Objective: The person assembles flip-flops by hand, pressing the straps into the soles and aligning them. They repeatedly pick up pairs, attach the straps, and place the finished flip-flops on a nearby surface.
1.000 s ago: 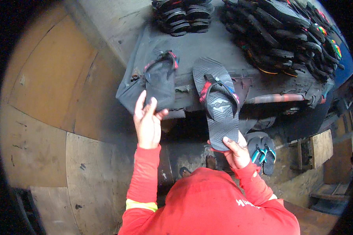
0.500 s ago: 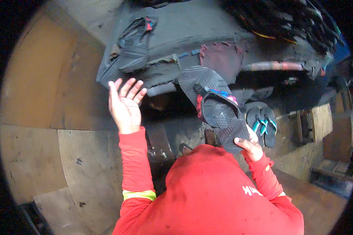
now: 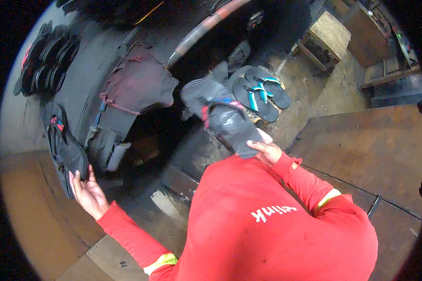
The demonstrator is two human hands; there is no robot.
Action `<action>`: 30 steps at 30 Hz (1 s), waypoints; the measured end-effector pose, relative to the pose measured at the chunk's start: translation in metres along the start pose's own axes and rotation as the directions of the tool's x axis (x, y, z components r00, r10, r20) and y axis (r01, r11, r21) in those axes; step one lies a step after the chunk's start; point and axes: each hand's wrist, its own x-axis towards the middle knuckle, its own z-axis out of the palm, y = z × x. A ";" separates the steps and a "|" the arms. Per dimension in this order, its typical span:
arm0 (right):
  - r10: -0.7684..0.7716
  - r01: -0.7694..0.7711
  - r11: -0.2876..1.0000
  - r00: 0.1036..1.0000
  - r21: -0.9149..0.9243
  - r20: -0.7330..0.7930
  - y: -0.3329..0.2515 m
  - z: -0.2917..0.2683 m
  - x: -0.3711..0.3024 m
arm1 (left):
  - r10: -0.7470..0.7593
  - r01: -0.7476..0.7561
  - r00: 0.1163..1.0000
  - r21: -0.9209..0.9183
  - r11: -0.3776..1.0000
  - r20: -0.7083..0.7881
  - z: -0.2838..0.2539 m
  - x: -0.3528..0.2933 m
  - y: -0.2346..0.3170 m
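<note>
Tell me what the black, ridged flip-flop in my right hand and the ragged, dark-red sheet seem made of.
Black, ridged flip-flop in your right hand: probably rubber or foam with a low sheen, judging by its grooves. Ragged, dark-red sheet: likely cloth, dull, given its frayed edge; thin leather isn't ruled out.

Hands (image 3: 266,149) wide apart — left arm (image 3: 131,234) outstretched

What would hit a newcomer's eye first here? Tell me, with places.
The bright red top dominates the lower middle. Just above, the right hand grips a pink-and-blue-strapped flip-flop, left of a turquoise-strapped flip-flop pair. At far left, the left hand touches a black flip-flop.
</note>
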 end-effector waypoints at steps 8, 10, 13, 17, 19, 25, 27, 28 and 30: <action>-0.131 0.322 0.887 0.862 0.330 -0.490 0.024 -0.104 0.044 | -0.071 0.079 0.996 -0.154 0.985 0.060 0.010 -0.002 -0.001; -0.112 0.384 0.837 0.816 0.389 -0.567 0.046 -0.136 0.080 | -0.074 0.081 0.995 -0.128 0.988 0.062 0.010 0.000 -0.001; 0.337 0.050 0.824 0.758 0.565 -0.559 0.077 -0.174 0.130 | -0.060 0.065 0.997 -0.144 0.987 0.043 0.010 0.001 -0.002; 0.600 -0.369 0.796 0.590 0.480 -0.541 0.090 -0.163 0.137 | -0.059 0.063 0.997 -0.085 0.994 0.039 0.009 -0.014 0.004; 0.603 -0.551 0.792 0.638 0.264 -0.479 0.078 -0.125 0.123 | -0.036 0.043 0.995 0.081 0.996 -0.090 0.010 -0.036 0.004; -0.019 0.011 1.000 0.877 0.019 0.481 -0.001 0.057 0.096 | -0.211 0.216 0.942 0.010 0.976 0.262 0.040 -0.139 -0.034; -0.248 0.275 0.961 0.844 0.014 0.476 -0.027 0.109 0.104 | -0.359 0.329 0.854 0.142 0.933 0.378 0.060 -0.170 -0.062; -0.438 0.536 0.805 0.826 -0.255 0.354 -0.038 0.128 0.107 | -0.495 0.434 0.775 0.239 0.868 0.392 0.070 -0.185 -0.076; -0.269 0.295 0.953 0.929 -0.072 0.253 -0.059 0.148 0.111 | -0.518 0.475 0.699 0.222 0.852 0.493 0.089 -0.202 -0.105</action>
